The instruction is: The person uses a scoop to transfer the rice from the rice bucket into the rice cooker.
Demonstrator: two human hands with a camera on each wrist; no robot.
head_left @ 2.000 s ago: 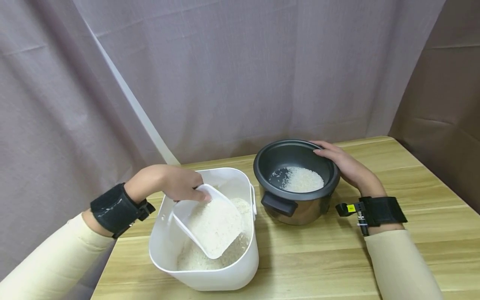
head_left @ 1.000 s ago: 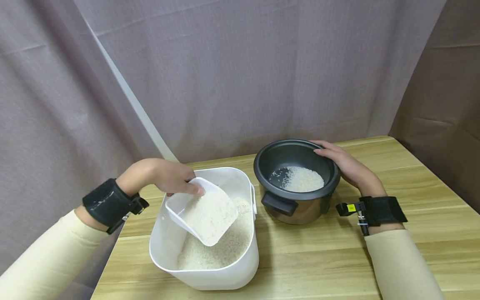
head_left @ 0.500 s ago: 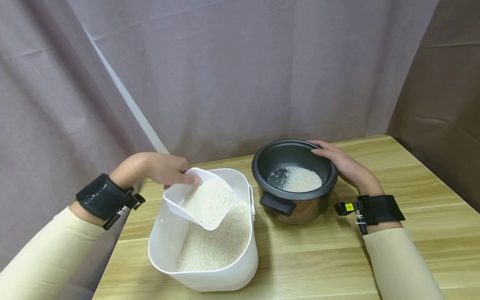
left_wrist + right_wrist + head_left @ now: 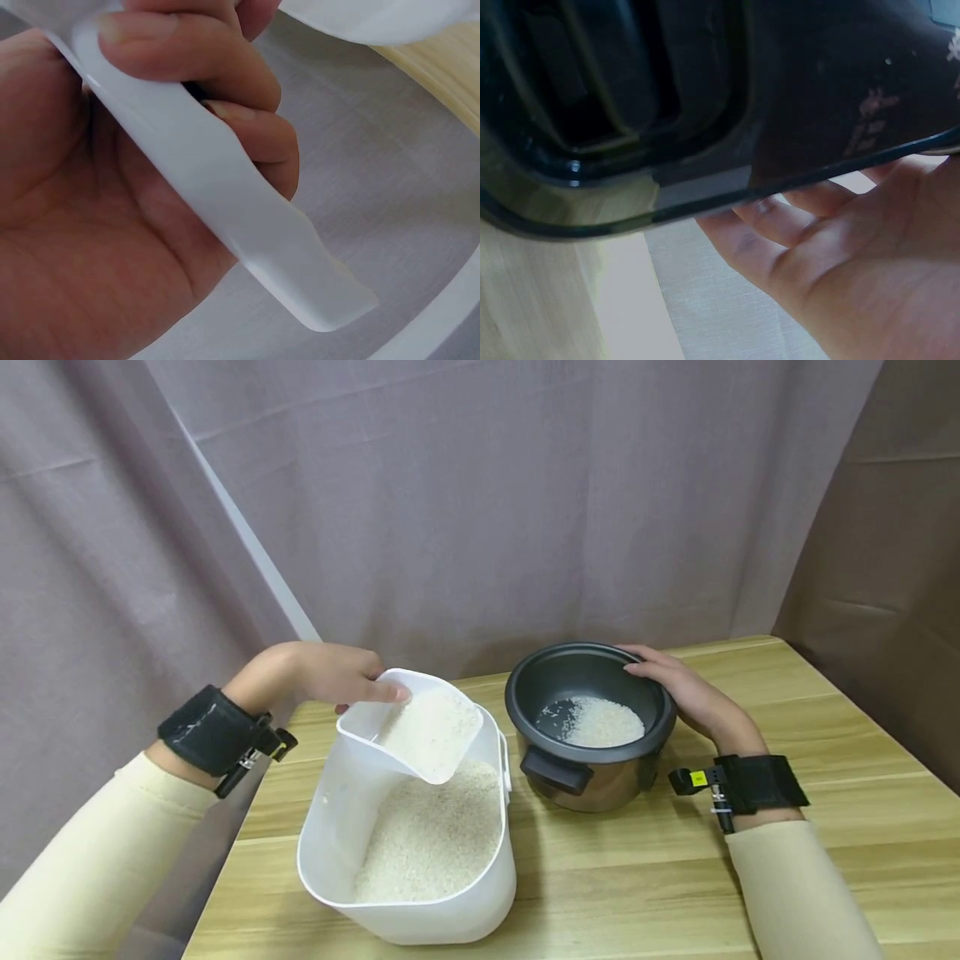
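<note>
My left hand (image 4: 322, 675) grips the handle (image 4: 225, 225) of a white plastic scoop (image 4: 411, 725) heaped with rice, held above the far end of a white bin (image 4: 330, 860) of rice. In the left wrist view the fingers (image 4: 187, 52) curl round the handle. My right hand (image 4: 678, 689) holds the far right rim of a dark cooker pot (image 4: 592, 777), thumb over the edge. A patch of rice (image 4: 600, 720) lies in the pot's bottom. The right wrist view shows the pot's rim (image 4: 705, 202) against my palm (image 4: 855, 262).
Both containers stand on a wooden table (image 4: 825, 860), whose left edge lies just left of the bin. A grey curtain (image 4: 480, 502) hangs close behind. A black side handle (image 4: 551, 770) sticks out of the pot toward the bin.
My left hand has lifted the filled scoop out of the bin's rice, up and slightly toward the far side. The right hand has stayed on the pot's rim.
</note>
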